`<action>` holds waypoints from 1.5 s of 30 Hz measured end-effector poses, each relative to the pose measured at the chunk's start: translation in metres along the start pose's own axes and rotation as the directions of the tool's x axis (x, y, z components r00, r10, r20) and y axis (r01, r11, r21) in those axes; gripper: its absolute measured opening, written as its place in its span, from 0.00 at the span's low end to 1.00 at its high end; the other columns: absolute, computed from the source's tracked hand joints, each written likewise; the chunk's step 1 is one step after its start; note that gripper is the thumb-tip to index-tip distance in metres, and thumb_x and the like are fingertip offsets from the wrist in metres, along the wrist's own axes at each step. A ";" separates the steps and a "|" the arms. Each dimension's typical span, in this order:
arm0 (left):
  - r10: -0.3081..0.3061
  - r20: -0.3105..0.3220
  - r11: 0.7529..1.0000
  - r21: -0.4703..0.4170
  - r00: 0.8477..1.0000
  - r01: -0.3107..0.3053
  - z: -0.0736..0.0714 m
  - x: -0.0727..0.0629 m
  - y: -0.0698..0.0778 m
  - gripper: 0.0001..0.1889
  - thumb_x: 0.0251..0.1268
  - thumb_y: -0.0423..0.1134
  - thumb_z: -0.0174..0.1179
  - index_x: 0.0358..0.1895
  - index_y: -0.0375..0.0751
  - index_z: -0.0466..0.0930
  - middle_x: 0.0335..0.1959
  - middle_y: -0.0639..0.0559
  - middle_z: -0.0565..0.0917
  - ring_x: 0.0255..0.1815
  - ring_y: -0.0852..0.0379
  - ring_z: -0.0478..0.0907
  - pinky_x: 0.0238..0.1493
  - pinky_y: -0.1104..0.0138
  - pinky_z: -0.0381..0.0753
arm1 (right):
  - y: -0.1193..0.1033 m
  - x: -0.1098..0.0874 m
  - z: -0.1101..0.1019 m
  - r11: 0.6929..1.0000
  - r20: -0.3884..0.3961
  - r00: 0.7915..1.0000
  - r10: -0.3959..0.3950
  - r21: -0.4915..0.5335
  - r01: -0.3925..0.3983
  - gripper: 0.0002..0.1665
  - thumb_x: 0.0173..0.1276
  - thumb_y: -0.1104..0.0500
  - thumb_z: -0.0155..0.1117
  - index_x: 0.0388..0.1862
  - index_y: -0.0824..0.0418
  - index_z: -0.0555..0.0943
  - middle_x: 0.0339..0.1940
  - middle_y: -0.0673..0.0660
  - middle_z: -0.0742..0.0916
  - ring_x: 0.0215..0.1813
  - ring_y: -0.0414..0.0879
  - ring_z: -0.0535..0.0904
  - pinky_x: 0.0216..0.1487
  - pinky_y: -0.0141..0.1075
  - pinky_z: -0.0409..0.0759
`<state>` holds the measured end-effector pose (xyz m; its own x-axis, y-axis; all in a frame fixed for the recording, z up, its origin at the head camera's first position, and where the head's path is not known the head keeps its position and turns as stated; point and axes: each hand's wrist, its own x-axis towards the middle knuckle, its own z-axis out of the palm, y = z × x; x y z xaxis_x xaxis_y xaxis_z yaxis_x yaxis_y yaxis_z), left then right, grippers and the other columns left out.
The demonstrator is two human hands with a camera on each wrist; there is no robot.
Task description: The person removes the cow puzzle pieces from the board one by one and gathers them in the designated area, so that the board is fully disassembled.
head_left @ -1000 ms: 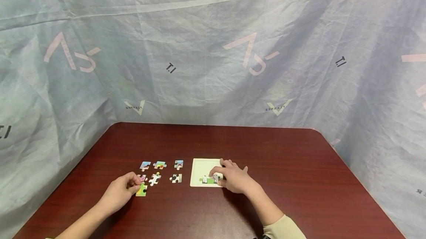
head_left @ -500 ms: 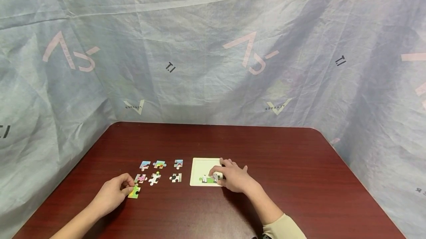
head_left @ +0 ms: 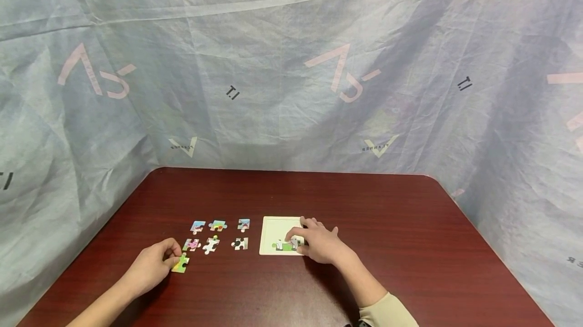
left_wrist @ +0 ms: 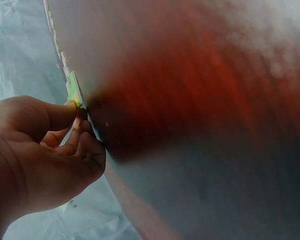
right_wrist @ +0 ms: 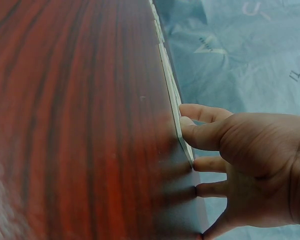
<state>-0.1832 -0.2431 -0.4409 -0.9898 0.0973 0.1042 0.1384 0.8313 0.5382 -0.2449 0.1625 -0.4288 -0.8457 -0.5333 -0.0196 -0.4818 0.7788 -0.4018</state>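
Observation:
At the near left of the table, my left hand (head_left: 152, 264) pinches a green and yellow puzzle piece (head_left: 181, 264) between thumb and fingers. In the left wrist view that piece appears edge-on, low against the tabletop. My right hand (head_left: 322, 244) rests spread over the right side of a cream puzzle tray (head_left: 268, 236), its other fingertips on the table beside it. Thumb and index touch black, white and green pieces (head_left: 286, 246) lying in the tray's lower part. The hand hides the tray's right edge and part of those pieces.
Several loose pieces lie left of the tray: a pink one (head_left: 192, 245), a white one (head_left: 211, 245), a black-and-white one (head_left: 239, 244), and a back row including a blue one (head_left: 198, 227). Grey cloth (head_left: 273, 114) hangs around the dark red table (head_left: 364, 205).
My left hand has slid the green and yellow piece left and slightly nearer, away from the pink piece. My right hand and the tray have stayed in place.

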 end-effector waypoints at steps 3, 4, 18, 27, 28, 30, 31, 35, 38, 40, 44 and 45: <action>-0.002 0.001 1.000 0.001 1.000 0.002 0.000 0.000 0.000 0.11 0.62 0.27 0.65 0.31 0.45 0.73 0.24 0.57 0.72 0.26 0.59 0.68 0.32 0.65 0.67 | 0.000 0.000 0.000 1.000 -0.001 1.000 0.001 0.001 -0.001 0.15 0.73 0.58 0.67 0.53 0.40 0.81 0.77 0.65 0.67 0.76 0.69 0.59 0.54 0.83 0.54; -0.003 -0.001 1.000 0.003 1.000 0.003 0.000 0.000 0.000 0.11 0.61 0.27 0.66 0.31 0.45 0.73 0.24 0.57 0.72 0.26 0.60 0.68 0.32 0.65 0.67 | 0.000 0.000 0.000 1.000 -0.001 1.000 0.002 0.000 -0.002 0.15 0.73 0.58 0.67 0.53 0.40 0.80 0.77 0.65 0.67 0.76 0.69 0.59 0.54 0.83 0.54; 0.018 -0.040 1.000 0.000 0.999 -0.018 0.002 0.002 0.004 0.08 0.64 0.31 0.67 0.34 0.45 0.76 0.26 0.58 0.72 0.25 0.62 0.66 0.30 0.66 0.66 | 0.000 0.000 0.000 1.000 -0.004 1.000 0.010 -0.002 -0.010 0.15 0.73 0.58 0.66 0.54 0.42 0.78 0.76 0.66 0.67 0.76 0.70 0.60 0.55 0.83 0.54; 0.004 -0.049 0.999 -0.038 0.999 -0.005 0.012 0.005 0.020 0.09 0.64 0.34 0.69 0.33 0.48 0.76 0.25 0.58 0.73 0.22 0.62 0.67 0.29 0.67 0.67 | 0.001 0.001 0.002 1.000 -0.017 1.000 0.022 0.022 -0.021 0.14 0.71 0.59 0.68 0.48 0.46 0.74 0.76 0.67 0.67 0.75 0.71 0.60 0.55 0.83 0.52; 0.007 -0.050 0.999 -0.040 0.999 -0.009 0.013 0.005 0.022 0.09 0.63 0.34 0.69 0.33 0.48 0.76 0.25 0.58 0.73 0.23 0.62 0.67 0.29 0.67 0.67 | 0.001 0.001 0.002 0.999 -0.017 1.000 0.024 0.026 -0.023 0.14 0.71 0.59 0.69 0.47 0.46 0.74 0.76 0.67 0.67 0.75 0.71 0.60 0.55 0.83 0.52; 0.024 -0.058 0.999 -0.039 0.998 -0.027 0.015 0.007 0.026 0.10 0.63 0.34 0.69 0.33 0.49 0.76 0.25 0.59 0.74 0.24 0.63 0.69 0.30 0.67 0.68 | 0.000 0.001 0.002 0.999 -0.018 0.999 0.028 0.030 -0.028 0.14 0.70 0.59 0.69 0.47 0.47 0.74 0.77 0.67 0.67 0.76 0.70 0.60 0.55 0.83 0.51; 0.033 -0.058 0.999 -0.040 0.998 -0.036 0.017 0.008 0.029 0.10 0.63 0.34 0.69 0.33 0.49 0.76 0.25 0.59 0.74 0.24 0.63 0.69 0.31 0.66 0.68 | 0.000 0.001 0.002 0.999 -0.018 0.999 0.030 0.030 -0.029 0.14 0.70 0.59 0.69 0.47 0.47 0.74 0.77 0.67 0.67 0.76 0.70 0.60 0.55 0.84 0.51; 0.068 -0.063 0.996 -0.046 0.996 -0.071 0.022 0.011 0.039 0.10 0.62 0.34 0.69 0.32 0.51 0.76 0.25 0.61 0.74 0.26 0.64 0.69 0.32 0.66 0.68 | -0.002 0.001 0.001 0.998 -0.008 0.999 0.046 0.031 -0.046 0.14 0.70 0.59 0.69 0.48 0.50 0.74 0.77 0.66 0.66 0.76 0.69 0.60 0.56 0.83 0.51; 0.080 -0.053 0.994 -0.069 0.995 -0.083 0.027 0.014 0.047 0.10 0.63 0.34 0.68 0.32 0.51 0.76 0.25 0.61 0.74 0.26 0.64 0.68 0.32 0.66 0.68 | -0.002 0.000 0.001 0.998 -0.002 0.999 0.054 0.038 -0.054 0.13 0.70 0.59 0.69 0.47 0.51 0.74 0.77 0.66 0.66 0.76 0.68 0.60 0.56 0.83 0.50; 0.087 -0.048 0.992 -0.082 0.995 -0.091 0.029 0.015 0.054 0.10 0.63 0.34 0.68 0.32 0.51 0.76 0.25 0.61 0.74 0.26 0.64 0.68 0.32 0.67 0.68 | -0.002 0.000 0.001 0.998 -0.004 0.999 0.052 0.041 -0.051 0.12 0.70 0.59 0.69 0.46 0.51 0.74 0.77 0.66 0.66 0.76 0.69 0.60 0.56 0.83 0.50; 0.106 -0.038 0.988 -0.113 0.994 -0.110 0.036 0.019 0.067 0.10 0.63 0.33 0.69 0.32 0.51 0.76 0.26 0.61 0.74 0.26 0.64 0.69 0.32 0.67 0.69 | -0.001 0.001 0.001 0.999 -0.007 0.999 0.042 0.035 -0.042 0.11 0.71 0.59 0.69 0.45 0.50 0.74 0.77 0.67 0.66 0.76 0.69 0.60 0.56 0.83 0.51; 0.111 -0.037 0.987 -0.115 0.993 -0.114 0.038 0.020 0.070 0.10 0.63 0.33 0.69 0.32 0.51 0.76 0.26 0.61 0.74 0.26 0.64 0.69 0.32 0.67 0.69 | -0.001 0.001 0.001 0.999 -0.008 0.999 0.039 0.032 -0.039 0.11 0.71 0.59 0.69 0.44 0.50 0.74 0.77 0.67 0.66 0.76 0.70 0.60 0.56 0.83 0.51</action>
<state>-0.1943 -0.1626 -0.4327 -0.9665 0.1681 0.1942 0.2535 0.7464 0.6154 -0.2447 0.1610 -0.4296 -0.8655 -0.5001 -0.0282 -0.4411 0.7877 -0.4302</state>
